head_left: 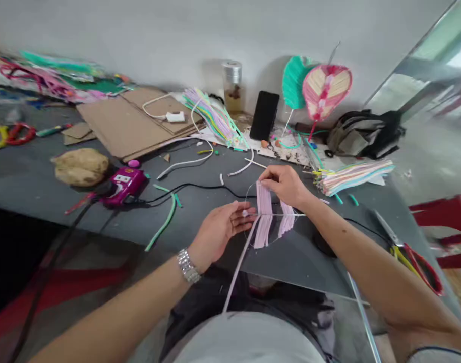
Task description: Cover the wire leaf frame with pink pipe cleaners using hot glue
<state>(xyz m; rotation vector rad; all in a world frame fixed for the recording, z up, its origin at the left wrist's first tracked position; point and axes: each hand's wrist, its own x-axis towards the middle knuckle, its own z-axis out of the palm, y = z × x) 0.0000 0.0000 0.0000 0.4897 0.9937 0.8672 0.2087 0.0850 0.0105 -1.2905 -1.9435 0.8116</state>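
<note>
- My right hand [285,185] is clenched in a pinch, its fingers closed on the top of the pink strips [264,199].
- My left hand [219,227] is open with gently curled fingers [240,218], which reach the strips from the left. I cannot tell whether it grips anything. A silver link bracelet [188,265] circles that wrist.
- The strips lie between my hands, crossing a thin horizontal rod [279,215] inside a fine wire hoop [247,201]. A long pale pink stick [240,267] runs from them down toward my lap.
- Under both hands is a dark grey tabletop [309,262], with a black cable [215,189] just beyond them.
- Right of my right hand lie scissors with red and yellow handles [412,257]. A bundle of pastel striped strips [353,177] lies just beyond that hand.
- Left of my left hand lie a green strip [164,222], a magenta corded tool [123,186] and a tan lump [81,166].
- Far ahead of my hands are cardboard sheets [135,123], a black phone [264,116], a glass jar [232,85], and teal and pink fans [325,88] against a white wall [139,35].
- Far right of my hands are a dark bag [366,133] and a red stool [446,222] on a pale floor [423,171].
</note>
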